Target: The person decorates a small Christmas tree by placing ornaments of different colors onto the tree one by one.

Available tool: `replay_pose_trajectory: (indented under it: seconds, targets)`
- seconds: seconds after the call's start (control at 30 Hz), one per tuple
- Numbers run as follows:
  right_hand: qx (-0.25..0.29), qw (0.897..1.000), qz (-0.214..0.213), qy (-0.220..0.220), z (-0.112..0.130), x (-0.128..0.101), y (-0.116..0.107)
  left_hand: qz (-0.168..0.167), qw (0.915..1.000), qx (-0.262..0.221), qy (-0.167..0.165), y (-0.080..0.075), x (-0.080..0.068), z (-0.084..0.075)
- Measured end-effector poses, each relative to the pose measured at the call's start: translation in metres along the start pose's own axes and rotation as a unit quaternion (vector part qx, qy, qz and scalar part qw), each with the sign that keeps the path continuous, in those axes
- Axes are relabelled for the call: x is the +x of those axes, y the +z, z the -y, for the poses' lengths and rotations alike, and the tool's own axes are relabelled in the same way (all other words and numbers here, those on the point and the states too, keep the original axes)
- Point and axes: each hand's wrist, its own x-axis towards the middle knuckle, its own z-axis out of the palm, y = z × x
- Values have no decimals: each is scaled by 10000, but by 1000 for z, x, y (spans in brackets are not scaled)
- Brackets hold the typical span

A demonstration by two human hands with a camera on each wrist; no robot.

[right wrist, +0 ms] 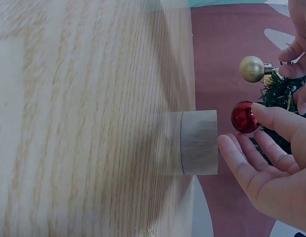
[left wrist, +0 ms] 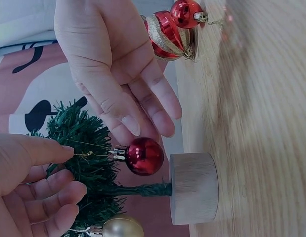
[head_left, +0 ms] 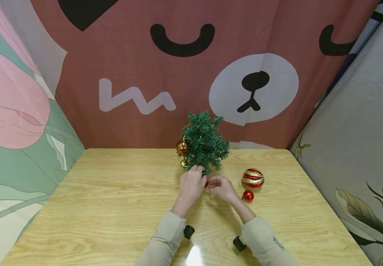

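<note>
My left hand (head_left: 191, 183) is at the lower front of a small green Christmas tree (head_left: 204, 138). In the left wrist view its thumb pinches the thin gold string of a shiny red Christmas ball (left wrist: 144, 156); any finger behind the thumb is hidden. The ball hangs beside the trunk, above the round wooden base (left wrist: 195, 187). My right hand (head_left: 223, 188) is just right of it, fingers loosely bent around the ball without a visible grip. In the right wrist view its thumb overlaps the ball's edge; contact is unclear. A matte gold ball (right wrist: 251, 69) hangs near the left hand.
Right of the hands, a large red-and-gold striped ball (head_left: 253, 178) and a small red ball (head_left: 248, 195) lie on the wooden table (head_left: 118, 207). An amber ball (head_left: 182, 147) hangs on the tree's left side. A patterned curtain (head_left: 138, 74) stands behind.
</note>
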Motion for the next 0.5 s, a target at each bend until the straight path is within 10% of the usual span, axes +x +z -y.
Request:
replay_pose_trajectory:
  seconds: [0.5]
  targets:
    - [16,9997,-222,103,-2,-1,0,-181,9998,-43,48,1,0,1]
